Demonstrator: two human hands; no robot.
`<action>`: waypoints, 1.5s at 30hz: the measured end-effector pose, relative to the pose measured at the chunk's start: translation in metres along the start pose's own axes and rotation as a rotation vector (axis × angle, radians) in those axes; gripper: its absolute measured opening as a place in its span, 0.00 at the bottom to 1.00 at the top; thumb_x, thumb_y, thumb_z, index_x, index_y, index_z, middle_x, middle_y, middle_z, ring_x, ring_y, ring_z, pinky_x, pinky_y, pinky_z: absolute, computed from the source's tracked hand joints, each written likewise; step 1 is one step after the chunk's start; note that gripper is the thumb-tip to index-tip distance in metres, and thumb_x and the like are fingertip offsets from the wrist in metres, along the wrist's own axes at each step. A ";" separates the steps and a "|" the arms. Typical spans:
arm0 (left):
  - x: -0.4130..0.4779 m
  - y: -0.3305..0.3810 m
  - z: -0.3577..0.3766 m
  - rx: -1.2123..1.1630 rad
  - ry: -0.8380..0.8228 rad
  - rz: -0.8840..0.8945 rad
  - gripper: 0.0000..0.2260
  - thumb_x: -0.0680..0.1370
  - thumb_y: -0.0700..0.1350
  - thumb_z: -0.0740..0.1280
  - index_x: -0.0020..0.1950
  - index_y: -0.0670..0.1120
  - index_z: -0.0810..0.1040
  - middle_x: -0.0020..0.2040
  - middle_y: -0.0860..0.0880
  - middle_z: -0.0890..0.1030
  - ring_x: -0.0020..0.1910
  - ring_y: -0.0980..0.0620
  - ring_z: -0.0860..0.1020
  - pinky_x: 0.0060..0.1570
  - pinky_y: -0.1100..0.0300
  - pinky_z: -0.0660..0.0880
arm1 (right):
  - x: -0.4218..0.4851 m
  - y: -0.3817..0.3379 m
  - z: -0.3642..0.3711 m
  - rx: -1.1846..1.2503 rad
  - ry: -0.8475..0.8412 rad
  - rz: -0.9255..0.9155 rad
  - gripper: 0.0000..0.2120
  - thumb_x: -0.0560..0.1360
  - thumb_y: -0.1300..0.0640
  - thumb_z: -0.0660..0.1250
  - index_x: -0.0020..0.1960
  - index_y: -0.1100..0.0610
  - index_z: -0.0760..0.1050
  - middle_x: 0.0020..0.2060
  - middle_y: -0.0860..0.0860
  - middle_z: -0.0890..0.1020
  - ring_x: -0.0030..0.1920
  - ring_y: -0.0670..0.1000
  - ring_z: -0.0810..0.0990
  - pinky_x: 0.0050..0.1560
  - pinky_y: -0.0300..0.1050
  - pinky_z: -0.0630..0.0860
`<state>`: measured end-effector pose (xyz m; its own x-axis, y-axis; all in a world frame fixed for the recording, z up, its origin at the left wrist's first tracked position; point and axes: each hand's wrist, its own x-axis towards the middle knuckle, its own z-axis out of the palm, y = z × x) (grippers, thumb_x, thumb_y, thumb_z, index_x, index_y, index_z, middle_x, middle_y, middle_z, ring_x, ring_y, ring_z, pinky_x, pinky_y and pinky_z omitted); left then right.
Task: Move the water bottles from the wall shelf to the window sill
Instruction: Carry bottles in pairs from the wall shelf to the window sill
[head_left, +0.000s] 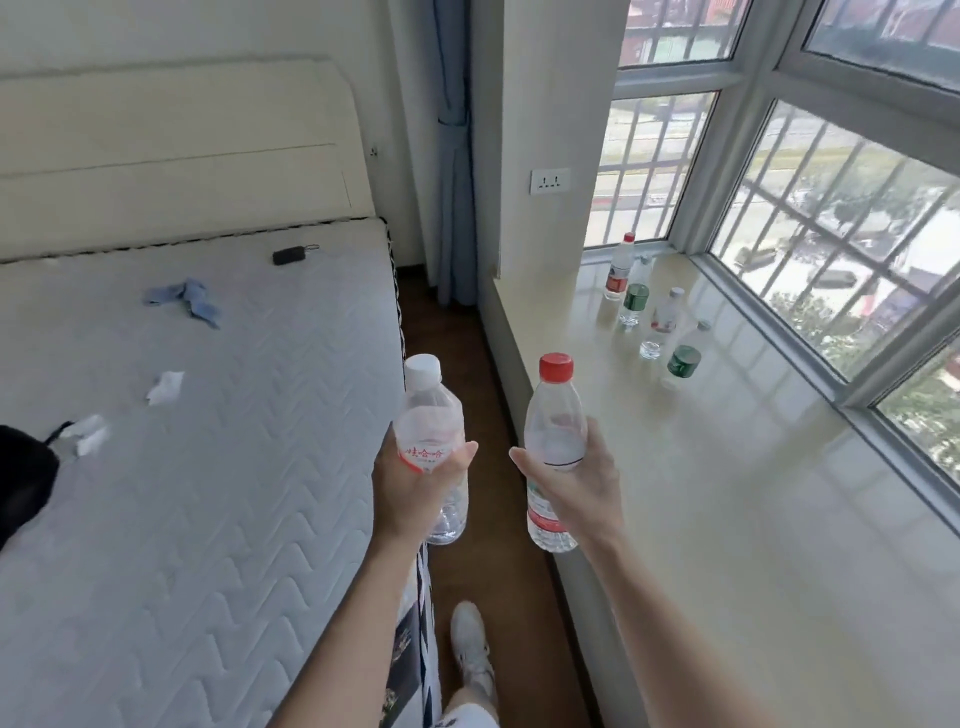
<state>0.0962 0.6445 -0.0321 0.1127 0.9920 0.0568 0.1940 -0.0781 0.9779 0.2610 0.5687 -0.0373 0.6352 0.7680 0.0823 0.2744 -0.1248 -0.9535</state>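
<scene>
The left hand (415, 483) wraps a white-capped bottle (431, 447) upright above the mattress edge (384, 322); the right hand (576, 478) grips a red-capped bottle (553, 431) likewise, ready to stand. Four bottles (652, 312) already line the window sill (727, 493).

- Bright daylight comes in through the window (810, 218) on the right; the view outside is pale and partly washed out.
- The glossy window sill (727, 509) carries soft glare and faint reflections of the window bars.
- Shadows across the bed (208, 493) are weak and soft.
- Wide-angle distortion bends the window frames and the bed's edge near the borders.
- The picture is slightly soft overall; the far bottles (635, 300) on the sill look smeared.
</scene>
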 end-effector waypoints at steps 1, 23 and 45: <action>0.020 -0.001 0.002 -0.006 0.005 0.002 0.31 0.63 0.57 0.76 0.63 0.50 0.75 0.56 0.51 0.81 0.54 0.51 0.81 0.54 0.57 0.80 | 0.019 -0.001 0.010 0.000 -0.006 -0.003 0.23 0.65 0.47 0.81 0.54 0.48 0.73 0.43 0.42 0.81 0.44 0.42 0.81 0.45 0.42 0.80; 0.374 -0.015 0.072 0.001 -0.127 -0.007 0.30 0.63 0.58 0.76 0.62 0.53 0.75 0.52 0.55 0.81 0.53 0.55 0.81 0.52 0.61 0.80 | 0.343 -0.013 0.153 0.041 -0.010 0.012 0.22 0.66 0.50 0.81 0.55 0.47 0.74 0.46 0.42 0.81 0.47 0.42 0.81 0.46 0.40 0.77; 0.666 0.018 0.313 -0.017 -0.493 -0.026 0.26 0.65 0.47 0.82 0.59 0.58 0.75 0.52 0.56 0.83 0.52 0.62 0.80 0.45 0.71 0.76 | 0.683 0.026 0.129 0.015 0.171 0.182 0.21 0.66 0.52 0.80 0.53 0.49 0.73 0.42 0.43 0.79 0.43 0.40 0.79 0.41 0.32 0.72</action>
<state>0.4800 1.2724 -0.0395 0.5563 0.8284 -0.0656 0.1877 -0.0484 0.9810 0.6094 1.1711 -0.0430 0.7865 0.6160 -0.0448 0.1341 -0.2411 -0.9612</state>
